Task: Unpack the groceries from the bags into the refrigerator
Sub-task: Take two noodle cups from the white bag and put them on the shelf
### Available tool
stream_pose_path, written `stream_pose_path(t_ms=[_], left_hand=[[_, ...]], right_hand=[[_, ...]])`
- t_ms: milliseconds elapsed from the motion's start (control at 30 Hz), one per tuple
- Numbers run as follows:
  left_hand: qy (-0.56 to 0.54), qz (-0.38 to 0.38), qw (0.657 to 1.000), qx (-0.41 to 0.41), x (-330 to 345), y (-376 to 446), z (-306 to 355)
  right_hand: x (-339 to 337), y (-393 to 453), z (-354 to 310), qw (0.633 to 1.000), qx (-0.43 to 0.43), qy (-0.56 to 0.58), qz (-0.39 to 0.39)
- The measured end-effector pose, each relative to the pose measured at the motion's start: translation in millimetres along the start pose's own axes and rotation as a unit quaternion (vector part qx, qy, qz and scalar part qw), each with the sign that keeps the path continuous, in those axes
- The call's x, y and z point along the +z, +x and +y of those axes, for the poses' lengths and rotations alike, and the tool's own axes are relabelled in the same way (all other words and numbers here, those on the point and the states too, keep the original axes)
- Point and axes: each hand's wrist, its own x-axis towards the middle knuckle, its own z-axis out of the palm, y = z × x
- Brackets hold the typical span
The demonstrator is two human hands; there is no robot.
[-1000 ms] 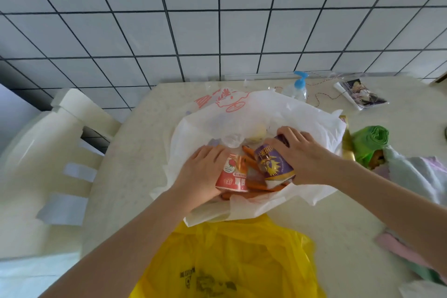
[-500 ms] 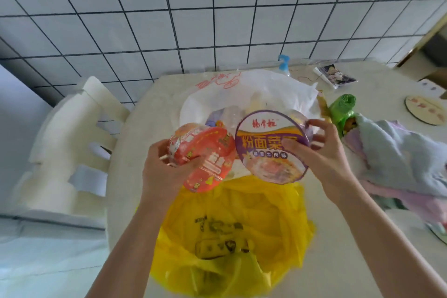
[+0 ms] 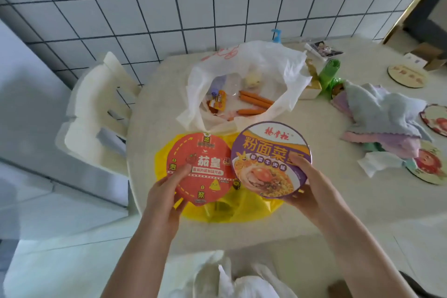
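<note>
1. above the near edge of the surface (image 3: 338, 126) we hold two round noodle bowls, lids up: left hand (image 3: 161, 197) has its grip clamped on the red bowl (image 3: 199, 167), right hand (image 3: 312, 187) on the purple bowl (image 3: 270, 158).
2. the bowls touch side by side over a yellow bag (image 3: 217, 213).
3. behind them the white bag (image 3: 242, 84) lies open with sausages (image 3: 256, 100) inside.
4. cloths (image 3: 382, 113) crowd the right; the white bag's paler contents are hard to make out.
</note>
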Motion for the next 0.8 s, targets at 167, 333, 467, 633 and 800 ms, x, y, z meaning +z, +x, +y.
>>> stream_pose_path(t_ms=[167,333,467,633,800], left_hand=[[-0.051,0.021,0.998,-0.028,-25,-46,-45],[-0.165,0.060,0.983,-0.057,-50,-108,-104],[-0.199,0.098,0.972,-0.079,-77,-156,-152],[-0.249,0.130,0.957,-0.069,-120,-205,-193],[-0.349,0.180,0.916,-0.082,-173,-242,-228]], right_hand=[[-28,-32,34,0.997,0.075,0.030,-0.014],[-61,-71,63,0.993,0.108,0.003,-0.038],[-75,-103,94,0.989,0.140,-0.013,-0.052],[-76,-140,137,0.978,0.182,-0.057,-0.085],[-62,-174,180,0.962,0.203,-0.148,-0.109]])
